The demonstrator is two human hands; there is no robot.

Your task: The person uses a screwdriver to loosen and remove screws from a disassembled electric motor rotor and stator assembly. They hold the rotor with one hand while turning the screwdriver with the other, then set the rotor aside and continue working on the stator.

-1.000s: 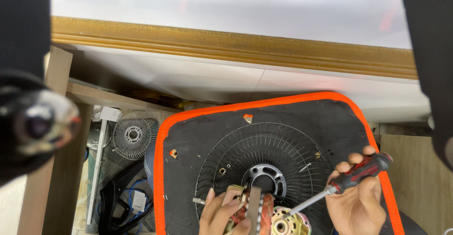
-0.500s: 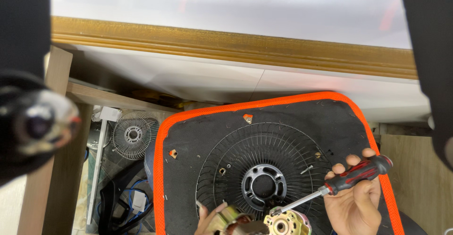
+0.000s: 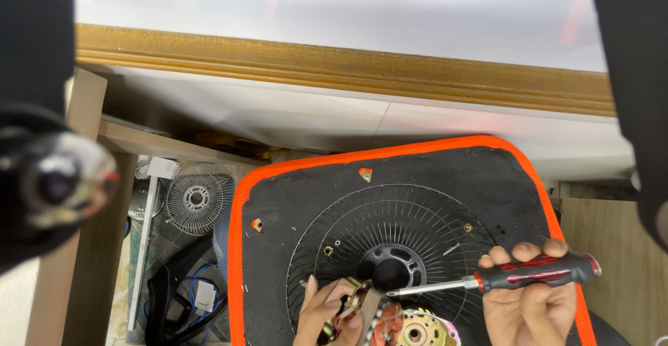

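My right hand [image 3: 523,303] grips a screwdriver [image 3: 536,274] with a red and black handle; its shaft points left, and the tip sits close to the hub of a black wire fan guard [image 3: 348,235]. The guard lies flat on a black mat with an orange border [image 3: 240,248]. My left hand [image 3: 325,312] holds a small fan motor [image 3: 400,326] with copper windings and a metal bracket, at the bottom edge of the view, just below the guard's hub. The lower part of the motor is cut off by the frame.
A small grey fan guard [image 3: 197,198] and a white pole [image 3: 146,242] lie on the floor to the left, with black and blue cables [image 3: 188,294] below them. A wooden frame [image 3: 83,144] stands at the left. A gold-trimmed ledge [image 3: 348,68] runs across the back.
My left hand with the motor dropped lower half a second ago and has come back up to the guard's hub. The screwdriver shaft has levelled out, its tip now near the hub.
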